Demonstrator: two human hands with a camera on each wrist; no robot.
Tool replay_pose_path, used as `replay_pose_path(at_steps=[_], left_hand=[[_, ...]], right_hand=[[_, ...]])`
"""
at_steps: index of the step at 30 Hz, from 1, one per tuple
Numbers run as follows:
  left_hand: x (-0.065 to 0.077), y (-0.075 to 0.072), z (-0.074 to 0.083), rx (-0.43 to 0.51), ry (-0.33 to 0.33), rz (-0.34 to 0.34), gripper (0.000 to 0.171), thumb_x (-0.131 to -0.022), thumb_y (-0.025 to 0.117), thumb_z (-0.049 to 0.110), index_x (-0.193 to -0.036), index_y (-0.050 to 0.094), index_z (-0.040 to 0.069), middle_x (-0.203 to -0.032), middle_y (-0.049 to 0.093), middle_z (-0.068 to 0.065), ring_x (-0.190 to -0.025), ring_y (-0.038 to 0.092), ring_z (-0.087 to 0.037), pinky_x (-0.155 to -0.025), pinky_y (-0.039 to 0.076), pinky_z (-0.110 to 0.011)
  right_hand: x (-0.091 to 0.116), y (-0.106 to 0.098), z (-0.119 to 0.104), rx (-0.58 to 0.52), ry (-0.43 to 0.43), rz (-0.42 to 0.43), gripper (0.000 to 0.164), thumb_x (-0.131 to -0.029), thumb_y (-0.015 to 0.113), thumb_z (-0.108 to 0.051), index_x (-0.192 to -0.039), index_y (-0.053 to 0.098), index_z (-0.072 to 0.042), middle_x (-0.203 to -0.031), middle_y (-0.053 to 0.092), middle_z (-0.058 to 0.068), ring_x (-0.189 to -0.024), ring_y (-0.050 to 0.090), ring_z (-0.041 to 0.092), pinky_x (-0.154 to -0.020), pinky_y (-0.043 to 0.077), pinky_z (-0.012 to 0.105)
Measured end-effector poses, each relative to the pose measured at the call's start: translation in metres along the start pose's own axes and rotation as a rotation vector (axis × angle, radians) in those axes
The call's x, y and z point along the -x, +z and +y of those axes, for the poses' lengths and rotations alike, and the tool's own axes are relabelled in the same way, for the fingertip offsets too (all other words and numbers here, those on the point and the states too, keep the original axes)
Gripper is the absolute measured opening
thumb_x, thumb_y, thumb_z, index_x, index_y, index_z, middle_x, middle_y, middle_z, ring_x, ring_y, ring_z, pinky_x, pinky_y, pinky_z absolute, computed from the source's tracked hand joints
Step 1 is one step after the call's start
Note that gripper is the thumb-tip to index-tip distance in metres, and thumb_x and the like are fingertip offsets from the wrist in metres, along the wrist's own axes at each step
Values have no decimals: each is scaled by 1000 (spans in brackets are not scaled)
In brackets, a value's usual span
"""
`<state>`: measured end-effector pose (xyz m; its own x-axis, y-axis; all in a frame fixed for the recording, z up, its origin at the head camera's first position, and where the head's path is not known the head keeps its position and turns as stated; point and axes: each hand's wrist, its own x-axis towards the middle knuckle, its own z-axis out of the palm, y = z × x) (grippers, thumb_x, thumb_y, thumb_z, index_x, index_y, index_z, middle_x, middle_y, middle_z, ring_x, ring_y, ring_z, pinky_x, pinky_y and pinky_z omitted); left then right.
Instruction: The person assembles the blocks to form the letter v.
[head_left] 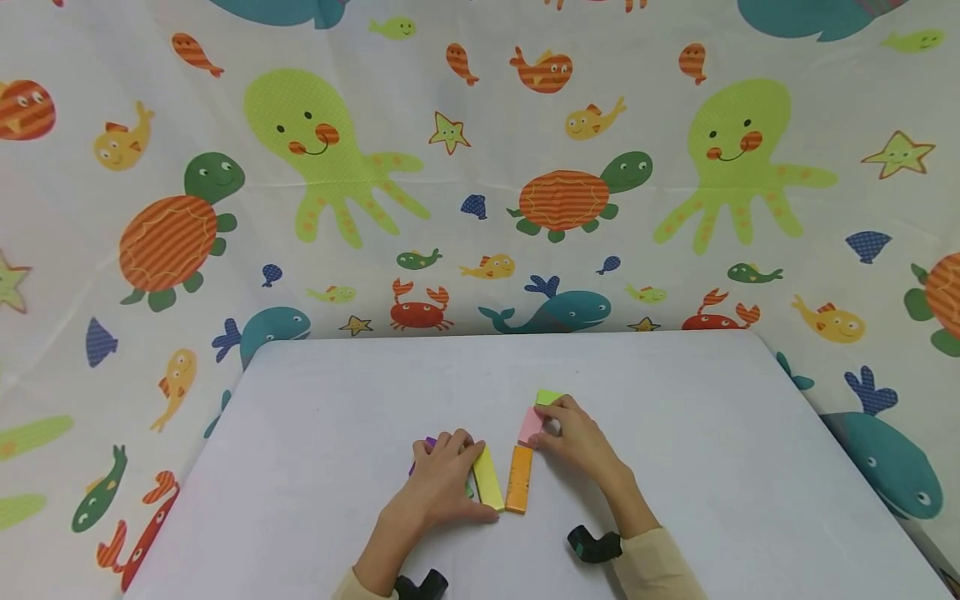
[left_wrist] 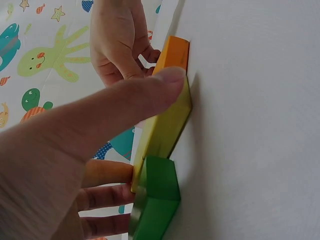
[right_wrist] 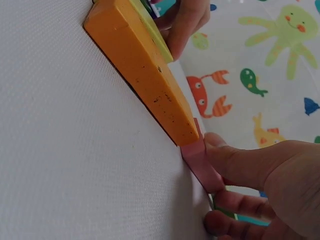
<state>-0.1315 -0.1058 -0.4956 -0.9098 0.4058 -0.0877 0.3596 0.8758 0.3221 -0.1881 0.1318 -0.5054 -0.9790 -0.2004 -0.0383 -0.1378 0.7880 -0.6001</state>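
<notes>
On the white table, my left hand [head_left: 437,482] grips a long yellow block [head_left: 488,478], thumb at its near end and fingers toward the far end. A green block [left_wrist: 159,197] touches the yellow one in the left wrist view. Part of a purple block [head_left: 430,441] shows behind the left fingers. An orange block [head_left: 518,480] leans beside the yellow one, their near ends close together. My right hand [head_left: 583,442] pinches a pink block [right_wrist: 202,167] at the orange block's far end. Past it lies a light green block [head_left: 547,397], partly covered by the right fingers.
Black wrist-camera mounts [head_left: 594,545] sit on both forearms near the sleeves. Behind the white table [head_left: 337,392] hangs a cloth [head_left: 465,250] printed with sea animals, which also drops down past the table's sides.
</notes>
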Motion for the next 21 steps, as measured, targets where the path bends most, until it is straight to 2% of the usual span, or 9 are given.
replay_pose_path(at_steps=[7, 21], left_hand=[[0, 0, 1, 12, -5, -4, 94, -66, 81, 68, -138, 60, 12, -127, 56, -6, -115, 49, -26, -99, 33, -65], [0, 1, 2, 3, -10, 1, 94, -65, 82, 67, -138, 60, 13, -127, 56, -6, -115, 49, -26, -99, 33, -65]], right_hand=[[1, 0, 1, 24, -25, -17, 52, -85, 80, -29, -132, 66, -11, -111, 58, 3, -94, 53, 15, -82, 48, 32], [3, 1, 0, 36, -34, -67, 49, -91, 73, -32, -138, 62, -22, -111, 52, 1, -88, 51, 14, -75, 44, 29]])
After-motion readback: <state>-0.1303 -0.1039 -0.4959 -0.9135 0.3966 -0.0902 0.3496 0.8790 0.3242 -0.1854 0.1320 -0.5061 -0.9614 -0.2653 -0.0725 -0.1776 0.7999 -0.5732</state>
